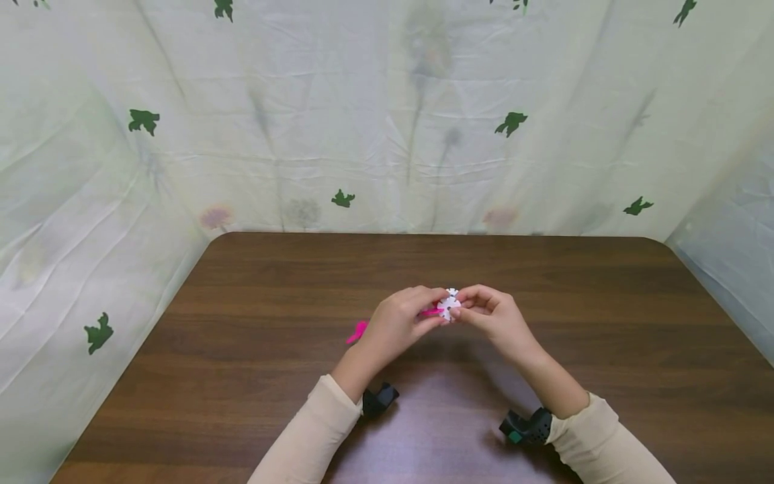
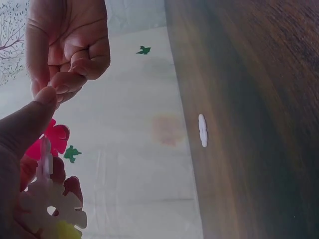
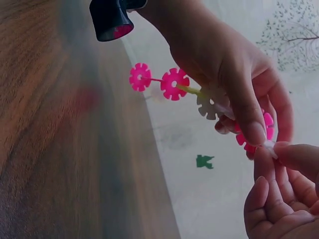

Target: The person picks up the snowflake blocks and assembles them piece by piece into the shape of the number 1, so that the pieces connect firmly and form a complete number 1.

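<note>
Over the table, my left hand [image 1: 399, 319] holds a chain of notched snowflake discs. The chain trails past the hand with a pink disc [image 3: 174, 83], a yellow disc [image 3: 188, 89] seen edge-on and a white disc [image 3: 212, 103]. Another pink disc [image 3: 269, 127] sits at the left fingers. Thumb and fingers of my right hand [image 1: 496, 323] pinch a white snowflake disc [image 1: 449, 308] at the chain's end, where the fingertips of both hands meet. Fingers hide the joint, so I cannot tell whether that disc is slotted in.
A loose white disc [image 2: 203, 130] lies on the brown wooden table [image 1: 272, 282]. Light fabric [image 1: 387, 134] with green leaf-like shapes hangs behind the table and at its sides. Each wrist wears a black camera [image 1: 526, 427].
</note>
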Demonstrator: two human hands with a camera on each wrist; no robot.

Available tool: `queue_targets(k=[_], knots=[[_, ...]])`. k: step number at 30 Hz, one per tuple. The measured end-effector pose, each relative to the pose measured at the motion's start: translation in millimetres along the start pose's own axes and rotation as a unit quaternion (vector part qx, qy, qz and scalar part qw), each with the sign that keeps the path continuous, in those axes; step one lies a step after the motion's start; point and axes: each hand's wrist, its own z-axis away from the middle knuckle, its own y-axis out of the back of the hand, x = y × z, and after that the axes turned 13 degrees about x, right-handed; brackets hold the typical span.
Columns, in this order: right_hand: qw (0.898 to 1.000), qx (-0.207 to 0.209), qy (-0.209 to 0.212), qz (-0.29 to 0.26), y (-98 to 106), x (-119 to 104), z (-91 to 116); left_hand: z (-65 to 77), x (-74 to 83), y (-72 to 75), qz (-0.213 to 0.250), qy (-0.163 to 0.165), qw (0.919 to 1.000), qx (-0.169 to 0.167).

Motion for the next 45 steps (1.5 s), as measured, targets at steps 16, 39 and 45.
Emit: queue_targets(k=[16, 39, 45], knots=[[0.991, 0.028, 0.114, 0.058, 12, 5, -12, 1.2, -8.2, 5.9, 0.008, 0.028, 0.9989, 0.036], [0.959, -0.001, 0.095, 0.265, 34, 76, -50, -1.7, -13.8, 10.8, 0.0, 0.048, 0.9963, 0.071], [0.945, -0.007, 0.112, 0.306, 30, 76, -54, -0.9, -15.0, 11.7, 0.003, 0.063, 0.9953, 0.074]])
